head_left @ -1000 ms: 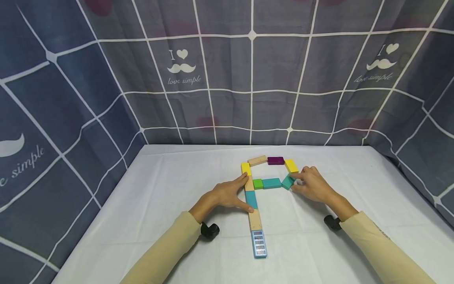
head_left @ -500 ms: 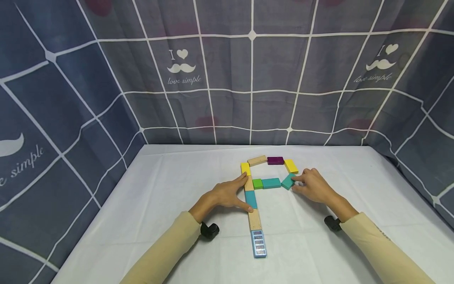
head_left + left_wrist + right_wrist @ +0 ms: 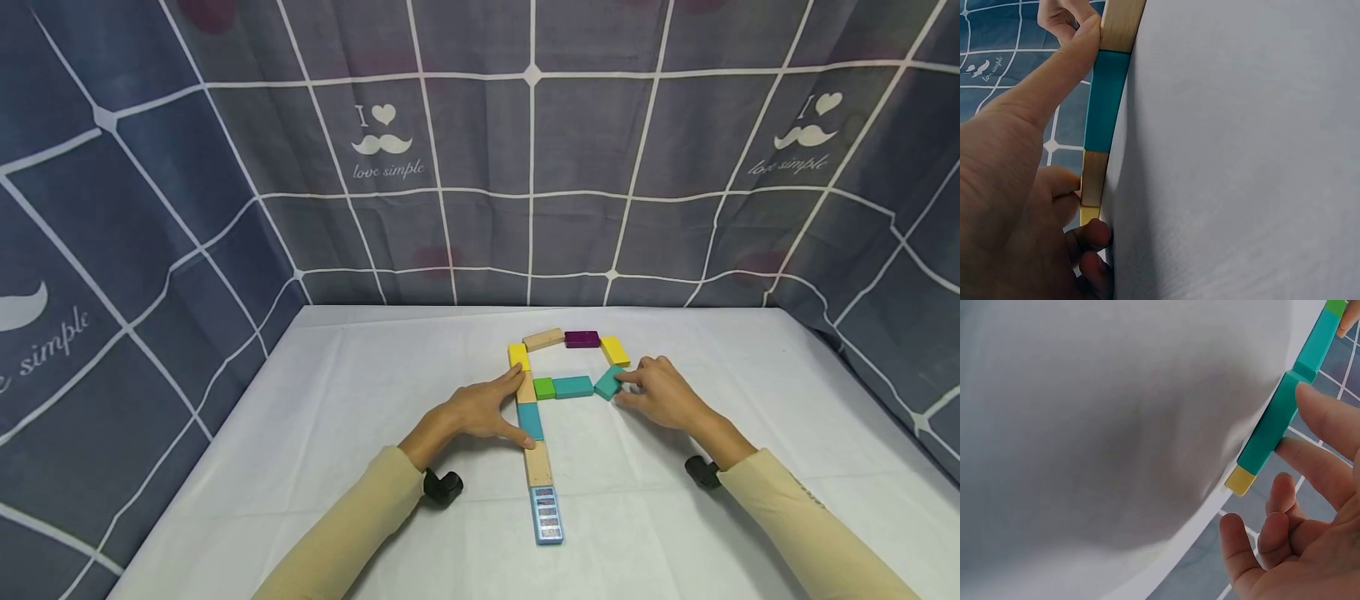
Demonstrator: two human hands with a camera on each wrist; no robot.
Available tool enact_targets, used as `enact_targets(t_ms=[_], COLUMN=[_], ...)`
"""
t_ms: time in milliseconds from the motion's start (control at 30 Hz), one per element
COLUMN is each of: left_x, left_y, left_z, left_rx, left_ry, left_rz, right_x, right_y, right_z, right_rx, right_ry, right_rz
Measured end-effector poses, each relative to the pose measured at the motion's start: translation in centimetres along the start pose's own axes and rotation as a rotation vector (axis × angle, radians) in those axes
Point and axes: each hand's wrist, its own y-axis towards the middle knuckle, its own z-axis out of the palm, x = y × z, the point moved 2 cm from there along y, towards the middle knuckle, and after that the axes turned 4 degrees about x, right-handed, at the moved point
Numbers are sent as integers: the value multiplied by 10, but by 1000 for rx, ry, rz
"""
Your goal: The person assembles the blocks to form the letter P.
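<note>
Several flat wooden blocks lie end to end on the white cloth as a column with a loop at its upper right. My left hand (image 3: 483, 408) is spread beside the column. Its thumb touches near the joint of the blue block (image 3: 530, 421) and a plain wood block (image 3: 538, 464); its fingertips reach a higher wood block (image 3: 527, 388). My right hand (image 3: 660, 392) has its index finger and thumb against the outer side of a slanted teal block (image 3: 607, 382), other fingers loosely bent. That block sits between a yellow block (image 3: 615, 351) and a longer teal block (image 3: 573, 387).
A green block (image 3: 544, 388) joins the column to the long teal block. Purple (image 3: 582, 339) and wood (image 3: 543, 339) blocks form the loop's top. A light-blue patterned block (image 3: 547, 515) ends the column. A grey grid curtain (image 3: 480, 233) borders the white table (image 3: 360, 350).
My right index finger has drawn back from over the slanted teal block to its outer side. The left hand and the other blocks stay practically where they were.
</note>
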Motion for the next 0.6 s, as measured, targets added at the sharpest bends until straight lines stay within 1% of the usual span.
enact_targets(t_ms=[433, 600], left_x=[3, 3], left_y=[-1, -1], left_z=[1, 1], left_rx=[-18, -23], left_ry=[-58, -66], left_rz=[12, 11], right_x=[-2, 0], right_y=[-1, -1], right_z=[2, 1], right_rx=[-13, -23], right_ry=[-9, -34], right_rz=[-10, 1])
